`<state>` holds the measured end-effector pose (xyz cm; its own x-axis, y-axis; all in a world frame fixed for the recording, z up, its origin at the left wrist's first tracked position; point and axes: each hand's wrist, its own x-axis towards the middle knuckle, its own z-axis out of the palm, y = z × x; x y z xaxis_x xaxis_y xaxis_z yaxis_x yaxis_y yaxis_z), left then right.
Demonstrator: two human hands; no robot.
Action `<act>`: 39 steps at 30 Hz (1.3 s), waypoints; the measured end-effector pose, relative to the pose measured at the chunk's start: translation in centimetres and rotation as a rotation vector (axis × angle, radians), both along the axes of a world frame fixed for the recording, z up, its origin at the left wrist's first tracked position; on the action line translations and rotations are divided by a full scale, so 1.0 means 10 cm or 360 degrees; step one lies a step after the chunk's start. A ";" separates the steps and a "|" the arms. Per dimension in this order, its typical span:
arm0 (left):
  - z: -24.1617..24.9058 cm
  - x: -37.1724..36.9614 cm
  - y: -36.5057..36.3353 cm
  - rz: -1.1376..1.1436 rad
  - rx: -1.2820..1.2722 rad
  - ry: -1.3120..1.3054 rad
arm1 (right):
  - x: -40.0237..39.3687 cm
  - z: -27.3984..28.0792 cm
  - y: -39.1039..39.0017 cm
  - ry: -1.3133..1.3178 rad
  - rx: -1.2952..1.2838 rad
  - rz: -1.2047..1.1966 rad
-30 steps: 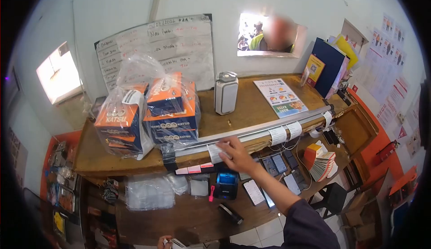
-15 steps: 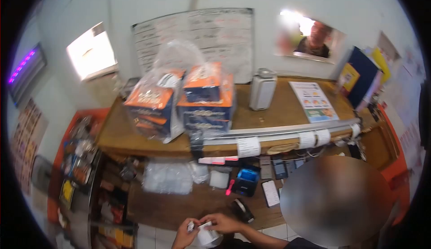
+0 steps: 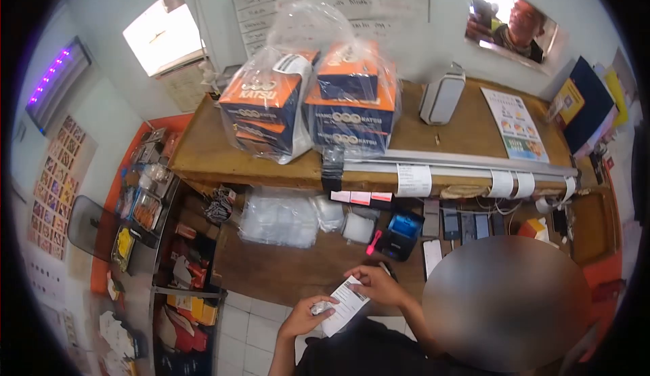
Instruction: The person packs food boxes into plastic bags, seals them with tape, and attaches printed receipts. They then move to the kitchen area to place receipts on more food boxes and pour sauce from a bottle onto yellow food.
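A white printed paper slip, with a dark code-like block near its top end, is held between both hands over the near edge of the wooden desk. My left hand grips its lower left side, fingers bent around it. A small, crumpled whitish thing also sits at those fingers; I cannot make out what it is. At the slip's upper end my right hand pinches the paper. Partly behind that hand lies a dark object on the desk.
Orange-and-blue boxes in clear plastic bags stand on the upper shelf. Below are clear plastic bags, a black-and-blue device and several phones. A blurred round area hides the right foreground. Shelving stands at left.
The view has shifted, so the desk and boxes appear higher and farther right. The slip, earlier low and bunched between the hands, is now raised and spread out flatter, its print showing.
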<state>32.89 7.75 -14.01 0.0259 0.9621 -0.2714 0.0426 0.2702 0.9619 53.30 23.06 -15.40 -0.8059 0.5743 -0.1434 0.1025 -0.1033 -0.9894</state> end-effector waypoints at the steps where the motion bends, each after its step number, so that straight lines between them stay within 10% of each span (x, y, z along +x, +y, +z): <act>1: -0.04 -0.02 -0.01 -0.0019 0.0019 0.0028 | 0.00 0.01 0.01 -0.0004 0.0043 0.0029; 14: 0.01 0.07 0.05 0.0179 -0.0013 0.0302 | 0.28 -0.06 0.28 0.0144 -0.0145 -0.0269; 32: 0.24 0.13 0.11 0.0431 0.0007 0.0454 | 2.17 0.10 1.49 0.0247 0.0564 -0.2760; 39: 0.22 0.04 0.21 0.0397 0.0065 0.0579 | 2.51 0.07 1.63 0.0519 0.0515 -0.2746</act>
